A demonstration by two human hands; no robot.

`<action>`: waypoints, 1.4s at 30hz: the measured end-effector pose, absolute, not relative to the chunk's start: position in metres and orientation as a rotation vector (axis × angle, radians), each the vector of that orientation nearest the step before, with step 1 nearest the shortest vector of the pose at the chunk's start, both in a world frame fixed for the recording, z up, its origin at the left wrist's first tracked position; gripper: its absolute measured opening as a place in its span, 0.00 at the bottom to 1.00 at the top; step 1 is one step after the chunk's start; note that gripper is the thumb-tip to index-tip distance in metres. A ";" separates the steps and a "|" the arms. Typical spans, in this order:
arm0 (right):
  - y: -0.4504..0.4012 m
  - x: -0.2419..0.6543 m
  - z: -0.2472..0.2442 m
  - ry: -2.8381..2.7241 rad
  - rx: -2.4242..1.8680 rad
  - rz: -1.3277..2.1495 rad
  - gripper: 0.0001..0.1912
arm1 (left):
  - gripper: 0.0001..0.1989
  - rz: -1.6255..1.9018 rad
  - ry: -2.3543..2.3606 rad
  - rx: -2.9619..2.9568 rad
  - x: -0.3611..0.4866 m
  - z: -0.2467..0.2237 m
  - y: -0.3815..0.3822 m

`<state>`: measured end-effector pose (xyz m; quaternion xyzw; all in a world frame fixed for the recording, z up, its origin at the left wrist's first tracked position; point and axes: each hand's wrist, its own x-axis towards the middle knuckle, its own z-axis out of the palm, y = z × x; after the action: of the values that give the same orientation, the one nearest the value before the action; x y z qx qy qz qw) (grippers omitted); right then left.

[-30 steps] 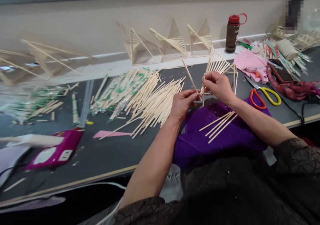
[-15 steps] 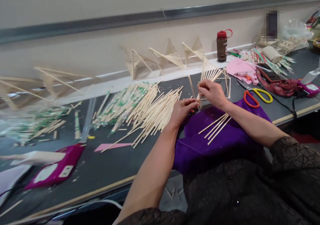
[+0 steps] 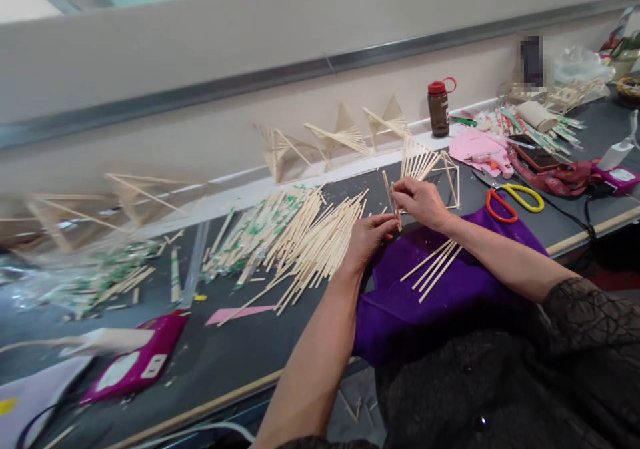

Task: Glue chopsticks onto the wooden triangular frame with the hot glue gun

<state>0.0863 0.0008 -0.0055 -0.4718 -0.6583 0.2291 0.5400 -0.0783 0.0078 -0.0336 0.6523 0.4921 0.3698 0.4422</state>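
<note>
My left hand point(image 3: 373, 234) is closed on the lower ends of thin wooden sticks point(image 3: 385, 181), beside the stick pile. Touching it from the right, my right hand point(image 3: 423, 199) pinches a stick near its upper part. Behind my right hand stands a frame of fanned sticks point(image 3: 419, 159) joined to a box-like part point(image 3: 457, 179). Below my hands, a few loose sticks point(image 3: 434, 269) lie on a purple cloth point(image 3: 390, 312). A large pile of bare sticks point(image 3: 320, 242) spreads to the left of my left hand.
Stick models point(image 3: 340, 139) line the wall ledge, near a brown bottle point(image 3: 439, 110). Scissors point(image 3: 502, 208) and a dark red strap point(image 3: 560, 177) lie right. Wrapped sticks point(image 3: 255, 232), a clear ruler point(image 3: 195, 266) and a magenta device point(image 3: 137, 362) are left.
The view has shifted, so the scene sits lower at the left and centre. The sticks between my hands now stand closer together. Both hands keep their grip.
</note>
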 end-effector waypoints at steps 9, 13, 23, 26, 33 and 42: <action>0.007 0.088 -0.007 -1.603 -1.103 0.591 0.12 | 0.20 0.917 1.222 1.684 -0.077 -0.033 0.006; 0.007 0.089 -0.006 -1.591 -1.120 0.605 0.11 | 0.20 0.916 1.215 1.703 -0.077 -0.033 0.007; 0.008 0.094 -0.014 -1.540 -1.085 0.613 0.11 | 0.17 0.946 1.232 1.733 -0.074 -0.035 0.006; 0.009 0.098 -0.013 -1.504 -1.049 0.630 0.12 | 0.18 1.022 1.269 1.714 -0.077 -0.028 0.005; 0.011 0.111 0.001 -1.427 -1.046 0.752 0.10 | 0.14 0.893 1.133 1.893 -0.078 -0.005 -0.018; 0.008 0.142 0.024 -1.281 -0.985 0.840 0.10 | 0.16 0.299 0.910 1.936 -0.076 0.008 -0.032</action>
<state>0.1425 0.0080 0.0243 -0.4273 -0.5556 0.3644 0.6131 -0.0764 -0.0324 0.0084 0.7905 0.3714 0.1221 0.4715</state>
